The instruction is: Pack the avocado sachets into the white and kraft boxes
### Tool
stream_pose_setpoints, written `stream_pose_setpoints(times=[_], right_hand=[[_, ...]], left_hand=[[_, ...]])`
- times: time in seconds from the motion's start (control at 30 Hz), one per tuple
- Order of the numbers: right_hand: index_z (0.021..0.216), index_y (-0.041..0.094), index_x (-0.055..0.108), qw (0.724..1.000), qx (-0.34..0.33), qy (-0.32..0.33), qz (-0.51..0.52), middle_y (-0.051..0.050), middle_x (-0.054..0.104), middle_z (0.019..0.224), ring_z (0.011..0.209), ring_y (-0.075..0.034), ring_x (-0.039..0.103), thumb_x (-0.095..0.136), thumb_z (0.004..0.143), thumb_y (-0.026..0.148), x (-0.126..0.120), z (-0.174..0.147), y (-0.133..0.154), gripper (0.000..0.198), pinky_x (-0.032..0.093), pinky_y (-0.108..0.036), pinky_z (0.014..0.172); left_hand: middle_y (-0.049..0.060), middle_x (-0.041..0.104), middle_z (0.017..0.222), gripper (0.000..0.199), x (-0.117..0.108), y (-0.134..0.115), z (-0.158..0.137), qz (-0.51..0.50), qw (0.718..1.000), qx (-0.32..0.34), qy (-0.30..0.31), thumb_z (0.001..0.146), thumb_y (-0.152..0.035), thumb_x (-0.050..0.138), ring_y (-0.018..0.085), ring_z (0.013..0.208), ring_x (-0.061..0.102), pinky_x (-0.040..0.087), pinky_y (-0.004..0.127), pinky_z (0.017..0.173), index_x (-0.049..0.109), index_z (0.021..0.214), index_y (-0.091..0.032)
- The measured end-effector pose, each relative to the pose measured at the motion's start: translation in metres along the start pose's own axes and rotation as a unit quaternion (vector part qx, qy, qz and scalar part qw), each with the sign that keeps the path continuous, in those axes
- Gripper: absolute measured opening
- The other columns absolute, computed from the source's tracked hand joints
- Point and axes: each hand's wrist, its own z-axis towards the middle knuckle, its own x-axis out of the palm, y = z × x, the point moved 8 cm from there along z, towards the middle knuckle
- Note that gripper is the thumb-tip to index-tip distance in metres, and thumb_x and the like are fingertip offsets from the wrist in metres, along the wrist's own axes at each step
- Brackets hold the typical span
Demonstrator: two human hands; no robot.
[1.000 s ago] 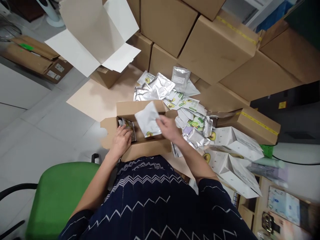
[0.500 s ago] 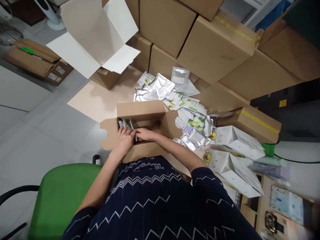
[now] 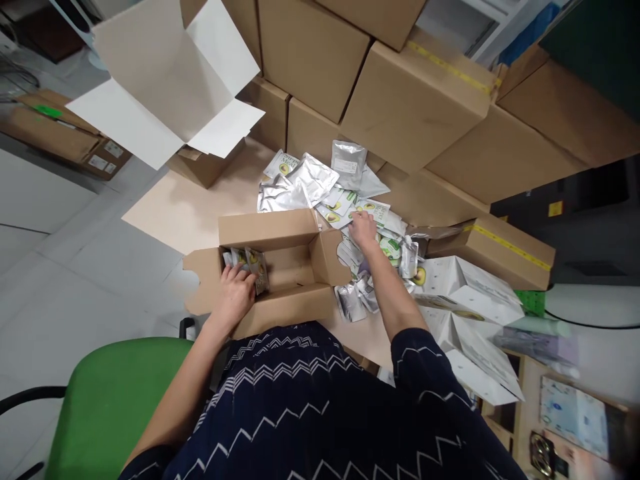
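An open brown carton [image 3: 273, 229] stands in front of me, with a few pouches [image 3: 257, 270] upright at its left end. My left hand [image 3: 234, 293] reaches over the near left corner, its bent fingers holding the row of pouches. To the right of the carton, my right hand [image 3: 363, 228] is on a loose pile of printed sachets [image 3: 377, 212] with avocado pictures. Its fingers are apart and point down at the sachets; the fingertips are partly hidden, and I see nothing held in them.
Silver pouches [image 3: 313, 180] lie behind the carton on the table [image 3: 170, 203]. A white-flapped open box [image 3: 165, 73] stands at the back left. Large cartons [image 3: 310, 60] are stacked behind. White avocado-print boxes [image 3: 470, 287] stand at the right, a green chair [image 3: 125, 400] at the left.
My right hand has left the pouches inside the carton and moved right to the sachet pile. My left hand stays at the pouches. The whole view has shifted slightly.
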Motion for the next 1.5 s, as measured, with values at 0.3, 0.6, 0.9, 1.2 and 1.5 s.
stream_pose_setpoints(times=[0.3,0.6,0.9,1.2,1.5], right_hand=[[0.104,0.015,0.07,0.989,-0.123,0.0,-0.079,-0.018,0.06,0.133,0.125,-0.029,0.045,0.042,0.098,0.017,0.022,0.002,0.019,0.029,0.031,-0.041,0.101],[0.102,0.021,0.062,0.947,-0.079,-0.279,0.137,-0.007,0.064,0.085,0.08,-0.023,0.061,0.039,0.102,0.05,-0.15,-0.086,-0.01,0.037,0.043,-0.034,0.069],[0.09,0.027,0.056,0.892,-0.156,-0.159,0.393,0.003,0.051,0.063,0.057,-0.015,0.051,0.052,0.099,0.046,-0.134,-0.152,0.09,0.021,0.037,-0.029,0.054],[0.076,0.026,0.051,0.957,-0.16,0.084,0.226,0.003,0.054,0.055,0.057,-0.017,0.062,0.061,0.089,0.015,0.043,-0.128,0.201,0.019,0.041,-0.028,0.057],[0.069,0.021,0.068,0.858,-0.221,0.192,0.422,0.007,0.063,0.055,0.046,-0.005,0.061,0.079,0.078,0.037,0.044,-0.139,0.218,0.021,0.046,-0.017,0.05]], left_hand=[[0.012,0.071,0.095,0.03,-0.008,-0.002,0.001,0.0,1.0,0.003,0.002,0.086,-0.018,0.047,0.035,0.12,0.059,0.04,0.06,0.111,0.076,0.092,-0.021],[0.014,0.066,0.104,0.024,-0.001,0.003,0.001,-0.029,0.999,-0.021,-0.014,0.083,-0.018,0.049,0.032,0.107,0.061,0.036,0.056,0.115,0.072,0.09,-0.018],[0.016,0.063,0.118,0.023,-0.002,0.0,0.001,-0.046,0.999,-0.018,-0.018,0.084,-0.015,0.05,0.034,0.117,0.06,0.034,0.057,0.117,0.071,0.091,-0.017],[0.016,0.065,0.123,0.033,-0.004,-0.006,-0.002,-0.036,0.998,0.008,-0.043,0.087,-0.016,0.048,0.034,0.128,0.055,0.032,0.059,0.119,0.072,0.109,-0.015],[0.019,0.062,0.136,0.052,-0.003,-0.012,0.001,-0.026,0.998,0.044,-0.021,0.088,-0.011,0.044,0.036,0.137,0.048,0.036,0.061,0.118,0.06,0.138,-0.012]])
